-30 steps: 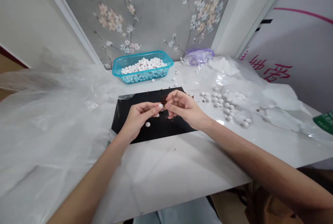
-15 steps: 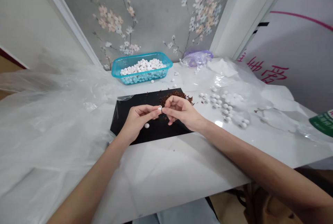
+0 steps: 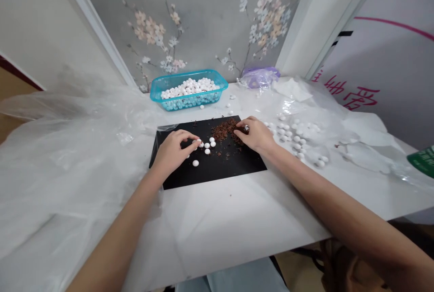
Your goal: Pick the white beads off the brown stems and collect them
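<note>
On a black board lie several small white balls and a heap of small brown pieces. My left hand is over the board's left part, thumb and forefinger pinched on a white ball beside the loose ones. My right hand reaches to the right end of the brown heap. Its thumb and forefinger are curved and apart, close to the pieces. A small pale spot shows behind its fingers, too unclear to name.
Behind the board stands a blue plastic basket full of white balls. More white balls lie on the white table at right, near clear plastic wrap. A plastic sheet covers the left side. A purple packet lies at the back.
My hands have come apart from their shared hold on a white ball. The right has moved right to the brown heap, the left slightly down and left. White balls between them are now uncovered.
</note>
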Demonstrator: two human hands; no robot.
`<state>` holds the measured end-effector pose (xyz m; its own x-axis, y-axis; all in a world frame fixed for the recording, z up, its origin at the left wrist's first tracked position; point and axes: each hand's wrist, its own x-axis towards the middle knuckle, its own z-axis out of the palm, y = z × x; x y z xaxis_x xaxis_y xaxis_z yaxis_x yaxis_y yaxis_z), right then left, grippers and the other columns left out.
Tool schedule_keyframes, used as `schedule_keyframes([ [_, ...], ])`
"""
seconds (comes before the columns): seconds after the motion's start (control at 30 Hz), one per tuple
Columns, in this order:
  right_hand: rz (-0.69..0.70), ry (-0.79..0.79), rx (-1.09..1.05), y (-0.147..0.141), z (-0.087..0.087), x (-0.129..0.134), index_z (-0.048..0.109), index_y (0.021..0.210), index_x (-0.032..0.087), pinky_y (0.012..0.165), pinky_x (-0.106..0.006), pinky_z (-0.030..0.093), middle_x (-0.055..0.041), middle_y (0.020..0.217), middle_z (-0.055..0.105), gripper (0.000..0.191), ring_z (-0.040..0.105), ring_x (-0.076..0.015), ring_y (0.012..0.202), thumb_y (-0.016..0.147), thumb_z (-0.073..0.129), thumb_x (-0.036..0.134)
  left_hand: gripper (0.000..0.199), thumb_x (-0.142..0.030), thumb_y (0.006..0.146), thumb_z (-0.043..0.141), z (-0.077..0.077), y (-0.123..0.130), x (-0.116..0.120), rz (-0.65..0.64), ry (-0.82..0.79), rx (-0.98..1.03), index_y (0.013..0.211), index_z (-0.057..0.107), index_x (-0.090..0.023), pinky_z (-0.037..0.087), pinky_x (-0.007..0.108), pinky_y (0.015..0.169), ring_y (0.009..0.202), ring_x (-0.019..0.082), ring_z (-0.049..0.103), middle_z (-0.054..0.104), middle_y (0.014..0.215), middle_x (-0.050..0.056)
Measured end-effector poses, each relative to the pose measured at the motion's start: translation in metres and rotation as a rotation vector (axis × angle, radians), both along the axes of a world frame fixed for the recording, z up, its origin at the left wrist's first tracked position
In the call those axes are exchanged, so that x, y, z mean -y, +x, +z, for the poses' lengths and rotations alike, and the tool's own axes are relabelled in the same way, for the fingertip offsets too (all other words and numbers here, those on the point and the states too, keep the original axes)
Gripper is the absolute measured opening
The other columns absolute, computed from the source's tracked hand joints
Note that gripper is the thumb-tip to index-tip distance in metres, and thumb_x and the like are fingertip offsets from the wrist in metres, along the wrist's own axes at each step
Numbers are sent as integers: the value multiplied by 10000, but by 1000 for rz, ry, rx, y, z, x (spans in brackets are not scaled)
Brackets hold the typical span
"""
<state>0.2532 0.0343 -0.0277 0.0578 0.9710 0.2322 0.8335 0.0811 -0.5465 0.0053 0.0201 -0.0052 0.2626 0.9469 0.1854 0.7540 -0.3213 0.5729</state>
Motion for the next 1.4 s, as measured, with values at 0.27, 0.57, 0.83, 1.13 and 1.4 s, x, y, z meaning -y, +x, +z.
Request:
schedule_keyframes([
  [0.27,10,-25,59,-2,-2,2,656,789,199,644,-268,405,-33,919,599,139,556,-137,681,784,518,214,226,-390,780,549,2,2,5,-18,-30,-110,894,684,-249,421,288,690,817,165,560,612,976,20],
  [0.57,29,-41,80,-4,1,4,640,734,197,586,-261,373,-31,918,587,130,517,-126,635,776,518,204,263,-345,773,536,-5,2,1,7,-45,-34,953,652,-192,452,275,675,777,150,579,614,978,41],
  [0.83,55,124,-36,-8,7,8,607,780,187,624,-267,391,-31,832,568,143,502,-122,592,802,476,241,206,-353,774,515,-1,6,6,53,-36,-87,857,649,-220,428,278,647,810,172,584,645,950,32],
  [1.13,85,161,-78,-10,11,12,594,760,187,612,-275,389,-36,810,580,133,492,-129,586,797,475,234,248,-306,775,499,-1,2,3,9,-53,-140,943,670,-243,433,270,643,847,184,610,677,999,25],
  [1.4,89,153,-97,-12,13,13,579,748,185,612,-274,390,-37,815,581,125,493,-124,577,795,476,237,250,-330,770,521,-2,1,3,17,-84,-107,953,657,-227,444,269,653,830,180,616,687,946,30],
])
